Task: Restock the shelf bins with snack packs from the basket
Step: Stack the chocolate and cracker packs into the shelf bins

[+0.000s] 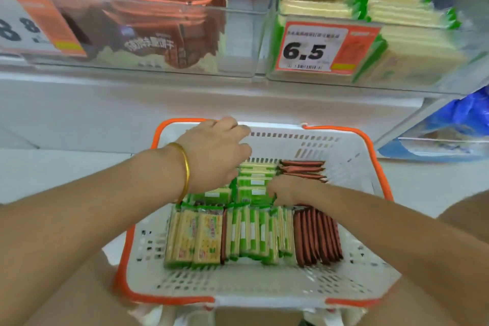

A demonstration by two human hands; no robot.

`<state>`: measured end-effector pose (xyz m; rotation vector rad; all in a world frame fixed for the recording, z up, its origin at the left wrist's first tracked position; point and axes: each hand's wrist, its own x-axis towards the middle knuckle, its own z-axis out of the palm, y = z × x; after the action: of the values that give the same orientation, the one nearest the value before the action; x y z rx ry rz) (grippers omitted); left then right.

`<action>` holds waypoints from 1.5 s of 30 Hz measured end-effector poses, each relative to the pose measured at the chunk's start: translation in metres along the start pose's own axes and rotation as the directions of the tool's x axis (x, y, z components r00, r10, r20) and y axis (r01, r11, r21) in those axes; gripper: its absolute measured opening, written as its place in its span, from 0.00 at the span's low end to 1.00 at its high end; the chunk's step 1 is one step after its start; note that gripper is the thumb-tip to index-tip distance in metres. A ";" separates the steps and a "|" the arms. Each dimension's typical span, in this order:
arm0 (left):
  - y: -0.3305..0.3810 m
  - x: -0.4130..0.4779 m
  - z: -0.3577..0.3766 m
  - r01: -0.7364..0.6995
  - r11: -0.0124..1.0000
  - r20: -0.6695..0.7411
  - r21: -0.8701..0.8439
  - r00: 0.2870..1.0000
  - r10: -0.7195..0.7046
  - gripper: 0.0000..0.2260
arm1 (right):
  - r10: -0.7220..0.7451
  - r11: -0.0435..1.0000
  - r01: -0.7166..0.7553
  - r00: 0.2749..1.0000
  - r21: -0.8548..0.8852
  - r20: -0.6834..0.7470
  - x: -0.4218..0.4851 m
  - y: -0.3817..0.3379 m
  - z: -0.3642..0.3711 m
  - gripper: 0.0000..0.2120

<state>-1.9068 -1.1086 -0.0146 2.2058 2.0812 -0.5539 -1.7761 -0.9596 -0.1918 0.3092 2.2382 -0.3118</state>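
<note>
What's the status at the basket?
Left hand, right hand in basket, at green packs; grip unclear. Path to bins clear.

- Place: a shop, in the snack aisle.
- Landmark: white perforated plastic shopping basket with orange rim [264, 292], holding rows of green-wrapped cracker packs [251, 235].
- Above the basket: clear plastic shelf bins [238, 42] on a white shelf ledge [185, 92], stacked with many identical packs.
- Above the basket, rightward: orange-and-white price tag printed "6.5" [315, 49] on a bin front.
- Above it, leftward: second orange price tag [31, 26], blurred.
</note>
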 end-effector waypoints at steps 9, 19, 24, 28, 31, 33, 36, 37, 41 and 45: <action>0.005 0.012 0.004 -0.027 0.999 0.028 -0.037 0.999 0.028 0.20 | 0.036 0.987 -0.063 0.984 -0.151 -0.177 0.026 -0.020 0.093 0.31; 0.009 0.015 0.004 -0.043 0.999 0.083 -0.030 0.996 0.045 0.19 | -0.076 0.974 0.015 0.961 -0.225 -0.266 0.006 -0.006 0.098 0.17; 0.013 0.013 0.004 -0.031 0.999 0.129 -0.042 0.991 0.036 0.20 | -0.210 0.890 0.084 0.948 -0.449 -0.239 -0.001 -0.002 0.095 0.14; 0.012 0.015 0.001 -0.043 0.999 0.157 -0.033 0.986 0.048 0.20 | -0.339 0.793 0.201 0.930 -0.575 -0.142 -0.018 0.006 0.046 0.03; 0.009 0.020 -0.004 -0.046 0.994 0.172 -0.096 0.983 0.062 0.20 | -0.295 0.894 0.179 0.925 -0.412 -0.239 -0.055 0.011 -0.016 0.07; 0.004 0.024 -0.012 -0.015 0.973 0.164 -0.230 0.985 0.053 0.21 | -0.203 0.966 0.138 0.929 -0.219 -0.309 -0.095 0.016 -0.058 0.12; -0.007 0.026 -0.028 0.064 0.880 0.152 -0.471 0.988 0.010 0.24 | -0.099 0.976 0.179 0.871 0.123 -0.481 -0.159 0.026 -0.102 0.11; -0.010 0.027 -0.035 0.075 0.844 0.135 -0.531 0.991 -0.003 0.23 | -0.060 0.948 0.213 0.849 0.235 -0.525 -0.176 0.028 -0.112 0.09; -0.020 0.026 -0.064 0.021 0.760 -0.079 -0.650 0.992 -0.096 0.10 | 0.065 0.815 0.351 0.735 0.461 -0.675 -0.217 0.029 -0.132 0.06; -0.025 0.017 -0.093 -0.080 0.607 -0.252 -0.791 0.946 -0.204 0.07 | 0.168 0.723 0.463 0.602 0.513 -0.780 -0.241 0.022 -0.142 0.07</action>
<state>-1.9107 -1.0641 0.0720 1.7162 1.9409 0.6991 -1.7203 -0.9210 0.0804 0.7591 2.9591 -1.3713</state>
